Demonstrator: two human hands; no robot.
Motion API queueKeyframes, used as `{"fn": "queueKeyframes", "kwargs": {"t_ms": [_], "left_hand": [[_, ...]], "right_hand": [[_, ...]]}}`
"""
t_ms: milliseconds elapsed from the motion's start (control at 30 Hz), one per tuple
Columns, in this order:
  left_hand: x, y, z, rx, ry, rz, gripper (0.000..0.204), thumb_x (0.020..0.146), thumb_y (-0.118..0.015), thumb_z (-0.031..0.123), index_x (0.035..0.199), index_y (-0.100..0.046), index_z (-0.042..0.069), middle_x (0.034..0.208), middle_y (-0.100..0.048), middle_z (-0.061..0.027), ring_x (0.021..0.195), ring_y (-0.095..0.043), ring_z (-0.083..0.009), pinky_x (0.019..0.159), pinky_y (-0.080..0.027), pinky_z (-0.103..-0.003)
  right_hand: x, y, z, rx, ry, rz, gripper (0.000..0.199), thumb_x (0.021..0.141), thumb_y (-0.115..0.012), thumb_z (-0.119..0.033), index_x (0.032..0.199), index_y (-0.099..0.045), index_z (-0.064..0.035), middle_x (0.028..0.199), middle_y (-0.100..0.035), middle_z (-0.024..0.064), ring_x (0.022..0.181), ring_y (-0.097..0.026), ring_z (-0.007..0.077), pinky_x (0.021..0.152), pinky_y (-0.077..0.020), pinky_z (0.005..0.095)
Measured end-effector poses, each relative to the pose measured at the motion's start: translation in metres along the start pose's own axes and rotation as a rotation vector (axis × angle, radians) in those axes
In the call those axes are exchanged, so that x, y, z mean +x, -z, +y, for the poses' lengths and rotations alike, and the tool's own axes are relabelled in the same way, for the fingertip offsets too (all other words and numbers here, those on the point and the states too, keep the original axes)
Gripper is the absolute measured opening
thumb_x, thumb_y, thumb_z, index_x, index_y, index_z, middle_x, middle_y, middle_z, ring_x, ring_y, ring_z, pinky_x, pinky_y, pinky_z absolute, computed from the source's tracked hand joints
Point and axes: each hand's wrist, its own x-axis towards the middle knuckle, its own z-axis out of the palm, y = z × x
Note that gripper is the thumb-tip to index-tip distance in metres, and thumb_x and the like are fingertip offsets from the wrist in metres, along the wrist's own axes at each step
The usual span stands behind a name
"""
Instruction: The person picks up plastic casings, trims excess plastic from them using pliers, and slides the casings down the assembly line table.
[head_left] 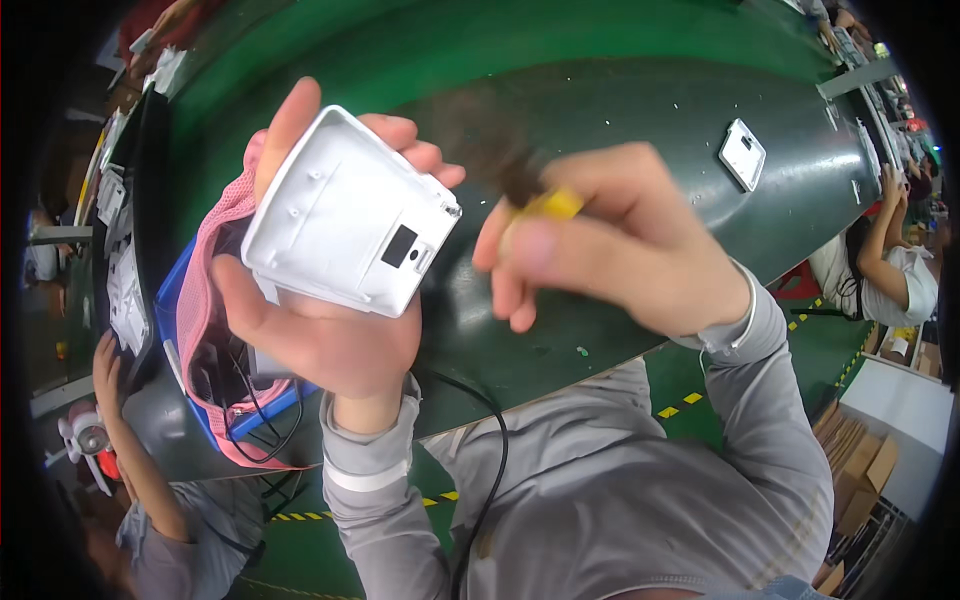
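Note:
My left hand grips a white plastic housing shell from below, fingers round its far edge and thumb at its near left side. The shell's hollow inner face is turned up, and a black rectangle shows near its right end. To the right of the shell, apart from it, my right hand is closed on a brush. Its yellow part shows at my fingers, and its dark bristles are smeared by motion.
A pink zippered bag with black cables sits in a blue tray at the left. A similar white shell lies far right on the dark green table. A black cable hangs before me. Other people work at both sides.

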Motion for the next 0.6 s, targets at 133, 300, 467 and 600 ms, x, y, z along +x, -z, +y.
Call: {"fn": "queueKeyframes", "kwargs": {"t_ms": [133, 300, 467, 600], "left_hand": [[-0.002, -0.007, -0.011, 0.069, 0.018, 0.019, 0.091, 0.094, -0.022, 0.072, 0.149, -0.027, 0.000, 0.119, -0.055, -0.0236, 0.102, -0.059, -0.0318, 0.088, -0.050, -0.050], [-0.004, -0.015, -0.015, 0.209, 0.057, 0.033, 0.093, 0.093, -0.017, 0.074, 0.146, -0.031, -0.001, 0.114, -0.057, -0.0230, 0.097, -0.062, -0.0294, 0.084, -0.053, -0.046], [-0.005, -0.017, -0.015, 0.247, 0.063, 0.043, 0.095, 0.092, -0.016, 0.075, 0.145, -0.031, -0.002, 0.113, -0.057, -0.0230, 0.097, -0.063, -0.0293, 0.084, -0.054, -0.044], [-0.005, -0.016, -0.017, 0.227, 0.051, 0.037, 0.095, 0.092, -0.016, 0.075, 0.145, -0.032, -0.002, 0.113, -0.057, -0.0229, 0.098, -0.063, -0.0291, 0.084, -0.053, -0.044]], "right_hand": [[0.002, -0.005, 0.018, -0.189, -0.050, -0.133, 0.025, 0.095, -0.064, -0.020, 0.091, -0.066, 0.0043, 0.072, -0.063, 0.0055, 0.067, -0.060, 0.0093, 0.059, -0.0455, 0.0244], [0.003, -0.010, 0.018, -0.245, 0.008, -0.146, 0.045, 0.092, -0.062, -0.038, 0.075, -0.065, 0.0035, 0.051, -0.044, 0.0072, 0.048, -0.038, 0.0156, 0.047, -0.0297, 0.0342], [0.002, -0.009, 0.019, -0.275, 0.030, -0.145, 0.045, 0.091, -0.062, -0.038, 0.075, -0.065, 0.0033, 0.052, -0.047, 0.0083, 0.047, -0.041, 0.0162, 0.047, -0.0312, 0.0339], [0.002, -0.011, 0.015, -0.263, 0.007, -0.156, 0.044, 0.091, -0.062, -0.038, 0.075, -0.065, 0.0031, 0.052, -0.048, 0.0084, 0.047, -0.042, 0.0165, 0.048, -0.0324, 0.0340]]}}
